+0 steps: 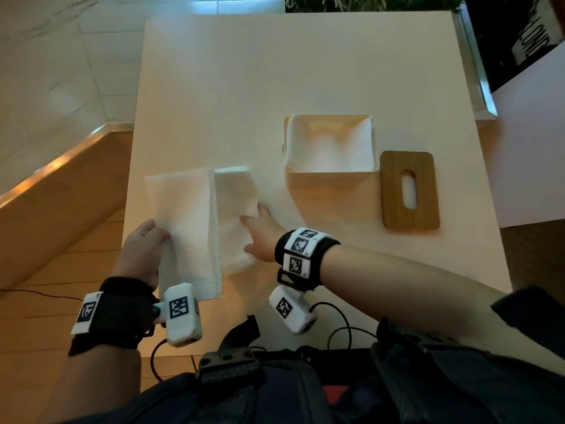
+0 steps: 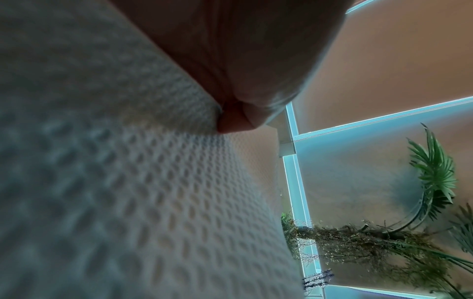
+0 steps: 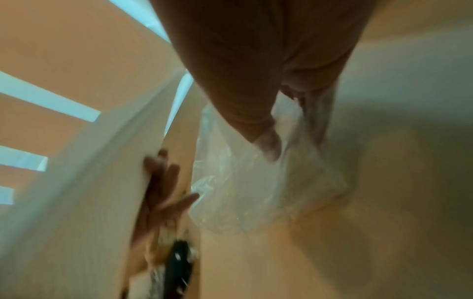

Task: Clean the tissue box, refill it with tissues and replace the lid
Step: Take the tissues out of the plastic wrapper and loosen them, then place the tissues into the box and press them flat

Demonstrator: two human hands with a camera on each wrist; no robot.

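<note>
The white tissue box (image 1: 331,179) stands open right of the table's middle, with white tissue (image 1: 330,145) lying inside it. Its wooden lid (image 1: 411,191), cut with a slot, lies flat beside the box on the right. My left hand (image 1: 143,246) grips a dimpled paper towel (image 1: 186,228) by its left edge and holds it up near the table's front; the towel (image 2: 128,182) fills the left wrist view. My right hand (image 1: 263,231) reaches to a tissue pack (image 1: 237,215) in clear plastic (image 3: 243,182), and its thumb and fingers pinch the wrap.
The white table (image 1: 275,71) ends close on the left, above a wooden floor (image 1: 46,304) and a low step. A white ledge (image 1: 532,148) lies to the right. Plants (image 1: 367,3) stand behind the far edge. Cables hang near my waist.
</note>
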